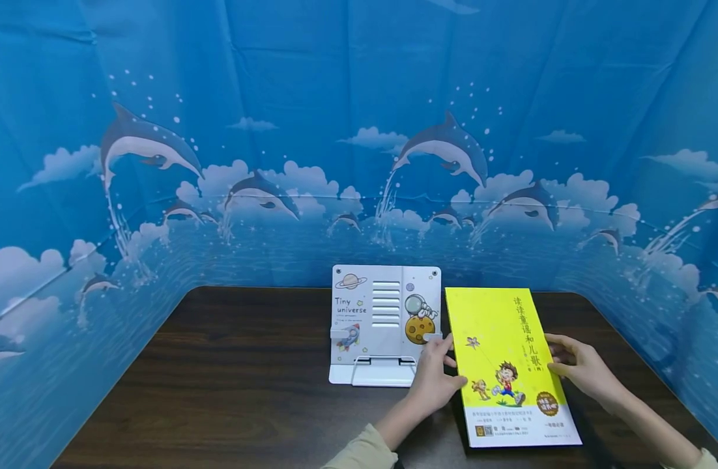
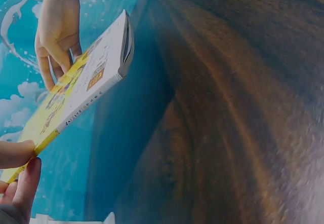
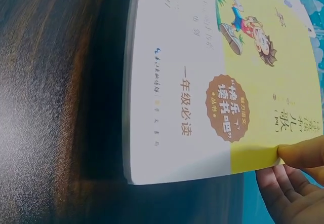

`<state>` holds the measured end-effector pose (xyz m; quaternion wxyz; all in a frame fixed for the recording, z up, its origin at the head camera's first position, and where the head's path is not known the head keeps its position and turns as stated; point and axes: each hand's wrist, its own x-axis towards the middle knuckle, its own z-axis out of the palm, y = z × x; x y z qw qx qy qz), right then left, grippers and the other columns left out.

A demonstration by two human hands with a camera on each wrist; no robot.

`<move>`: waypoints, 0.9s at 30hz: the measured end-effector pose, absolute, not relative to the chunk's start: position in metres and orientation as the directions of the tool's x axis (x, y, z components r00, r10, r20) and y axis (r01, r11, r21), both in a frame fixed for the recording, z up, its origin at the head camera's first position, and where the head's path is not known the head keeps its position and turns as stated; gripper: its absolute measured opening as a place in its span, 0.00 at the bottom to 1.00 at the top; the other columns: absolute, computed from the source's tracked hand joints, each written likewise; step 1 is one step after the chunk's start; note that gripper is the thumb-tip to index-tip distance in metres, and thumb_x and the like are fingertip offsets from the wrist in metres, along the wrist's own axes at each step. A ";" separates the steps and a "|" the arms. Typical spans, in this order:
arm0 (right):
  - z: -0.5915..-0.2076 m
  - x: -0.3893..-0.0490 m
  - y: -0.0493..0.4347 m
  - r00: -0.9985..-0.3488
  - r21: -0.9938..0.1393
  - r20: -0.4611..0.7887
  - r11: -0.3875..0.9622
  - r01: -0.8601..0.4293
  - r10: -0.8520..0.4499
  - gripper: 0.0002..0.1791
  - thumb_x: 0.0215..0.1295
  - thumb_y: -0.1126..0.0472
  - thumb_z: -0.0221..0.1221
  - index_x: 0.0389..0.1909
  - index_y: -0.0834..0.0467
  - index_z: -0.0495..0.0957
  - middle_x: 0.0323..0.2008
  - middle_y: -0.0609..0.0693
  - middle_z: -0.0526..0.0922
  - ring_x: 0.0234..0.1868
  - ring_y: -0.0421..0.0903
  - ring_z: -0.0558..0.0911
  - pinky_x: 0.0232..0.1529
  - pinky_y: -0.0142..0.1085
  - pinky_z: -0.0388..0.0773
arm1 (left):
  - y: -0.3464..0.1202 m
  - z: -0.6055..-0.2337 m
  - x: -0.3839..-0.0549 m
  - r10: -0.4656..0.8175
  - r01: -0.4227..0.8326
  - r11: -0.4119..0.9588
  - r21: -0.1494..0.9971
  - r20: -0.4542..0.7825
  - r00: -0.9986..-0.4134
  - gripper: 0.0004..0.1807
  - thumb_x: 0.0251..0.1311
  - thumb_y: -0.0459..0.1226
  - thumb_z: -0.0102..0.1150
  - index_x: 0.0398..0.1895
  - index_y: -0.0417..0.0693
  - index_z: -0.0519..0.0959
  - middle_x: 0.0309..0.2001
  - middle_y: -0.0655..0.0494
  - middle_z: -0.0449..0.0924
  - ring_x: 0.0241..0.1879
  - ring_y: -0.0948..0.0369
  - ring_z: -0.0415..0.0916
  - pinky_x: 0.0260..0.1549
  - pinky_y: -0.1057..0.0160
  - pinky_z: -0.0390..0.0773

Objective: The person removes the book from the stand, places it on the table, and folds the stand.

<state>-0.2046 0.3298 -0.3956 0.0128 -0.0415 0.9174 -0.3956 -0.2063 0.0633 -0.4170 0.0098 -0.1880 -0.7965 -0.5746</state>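
Note:
A yellow book (image 1: 494, 352) with a white lower band and a cartoon child on its cover is held off the table, front cover showing. My left hand (image 1: 432, 378) pinches its left edge, thumb on the cover and fingers behind. On the opposite edge, my right hand (image 1: 588, 371) grips the book the same way. In the left wrist view the spine side of the book (image 2: 76, 92) faces the camera, with the left thumb (image 2: 17, 154) at its edge. The right wrist view shows the right thumb (image 3: 304, 153) pressing on the cover.
A white metal book stand (image 1: 385, 312) with space pictures and a wire ledge stands left of the book. The dark wooden table (image 1: 236, 391) stretches out to the left. Behind it hangs a blue dolphin-print cloth (image 1: 312, 98).

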 end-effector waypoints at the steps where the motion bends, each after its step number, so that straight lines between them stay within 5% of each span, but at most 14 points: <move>1: -0.397 -0.205 0.331 -0.996 -0.732 -0.007 0.679 -0.052 -0.084 0.32 0.57 0.72 0.54 0.60 0.77 0.54 0.44 0.63 0.72 0.38 0.50 0.74 0.31 0.33 0.75 | 0.064 -0.419 -0.206 0.289 0.306 0.268 0.914 0.227 -0.930 0.41 0.42 0.24 0.66 0.64 0.42 0.63 0.43 0.58 0.64 0.34 0.70 0.67 0.30 0.75 0.73; 15: -0.409 -0.213 0.344 -0.984 -0.738 -0.164 0.670 0.080 -0.063 0.33 0.57 0.69 0.55 0.61 0.78 0.54 0.45 0.64 0.74 0.38 0.49 0.75 0.33 0.38 0.74 | 0.072 -0.440 -0.212 0.295 0.243 0.215 0.946 0.174 -0.940 0.36 0.42 0.24 0.66 0.60 0.32 0.65 0.42 0.53 0.67 0.32 0.67 0.73 0.28 0.75 0.75; 27: -0.421 -0.219 0.348 -0.956 -0.738 -0.292 0.631 0.239 0.020 0.35 0.53 0.68 0.56 0.61 0.76 0.56 0.49 0.68 0.72 0.37 0.48 0.76 0.34 0.39 0.72 | 0.078 -0.448 -0.214 0.252 0.131 0.167 0.977 0.086 -0.964 0.32 0.39 0.21 0.66 0.54 0.34 0.72 0.44 0.52 0.72 0.32 0.66 0.73 0.25 0.72 0.75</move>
